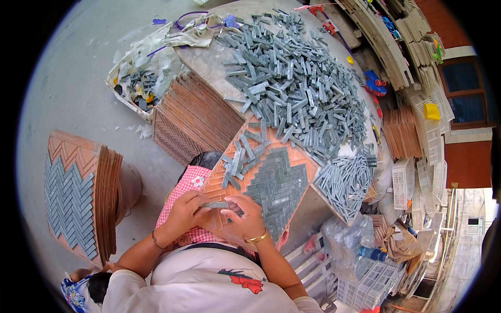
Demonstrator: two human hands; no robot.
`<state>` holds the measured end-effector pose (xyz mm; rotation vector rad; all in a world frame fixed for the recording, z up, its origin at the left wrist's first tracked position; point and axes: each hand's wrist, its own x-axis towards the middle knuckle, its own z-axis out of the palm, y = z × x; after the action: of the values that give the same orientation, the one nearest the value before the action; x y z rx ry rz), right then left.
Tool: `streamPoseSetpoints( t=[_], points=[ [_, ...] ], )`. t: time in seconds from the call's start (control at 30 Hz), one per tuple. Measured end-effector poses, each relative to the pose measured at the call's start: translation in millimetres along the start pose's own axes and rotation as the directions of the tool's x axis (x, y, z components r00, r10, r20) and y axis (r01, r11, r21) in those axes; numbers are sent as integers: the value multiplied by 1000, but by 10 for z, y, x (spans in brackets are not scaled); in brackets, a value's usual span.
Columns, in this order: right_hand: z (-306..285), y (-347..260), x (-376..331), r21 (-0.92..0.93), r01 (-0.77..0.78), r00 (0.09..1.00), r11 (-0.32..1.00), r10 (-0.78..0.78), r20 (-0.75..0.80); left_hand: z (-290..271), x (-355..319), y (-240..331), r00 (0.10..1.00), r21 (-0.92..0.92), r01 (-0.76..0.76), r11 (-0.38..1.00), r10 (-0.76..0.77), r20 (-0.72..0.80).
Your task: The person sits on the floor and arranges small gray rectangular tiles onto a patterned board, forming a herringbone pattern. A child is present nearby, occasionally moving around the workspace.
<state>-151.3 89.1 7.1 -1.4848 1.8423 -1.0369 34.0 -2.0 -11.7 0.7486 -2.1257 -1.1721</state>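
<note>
In front of me lies an orange grooved mould board, with grey strip tiles set in a herringbone pattern on its right part. Several loose strips rest on its far left part. Over the near left edge, my left hand pinches one end of a grey strip tile. My right hand is close beside it, fingers curled around another dark grey strip, partly hidden by the fingers.
A big heap of grey strips covers the table beyond the board. Slimmer strips lie at right. Stacked mould boards stand at far left; another stack with a tiled top is at left. Plastic crates sit lower right.
</note>
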Motion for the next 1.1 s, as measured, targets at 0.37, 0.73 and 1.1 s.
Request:
streamPoseSetpoints(
  t=[0.37,0.73,1.1],
  points=[
    [51,267,318,-352,34,985,935,-92,-147,49,7,-93,969,62,169,984,-154,-194],
    [172,-45,-63,-283,-161,986,946,167,0,83,-25,-123,944,-41,305,951,-308,-119],
    [188,-71,-106,-369,-149,981,917,183,58,97,-77,-96,983,160,121,980,-96,-156]
  ],
)
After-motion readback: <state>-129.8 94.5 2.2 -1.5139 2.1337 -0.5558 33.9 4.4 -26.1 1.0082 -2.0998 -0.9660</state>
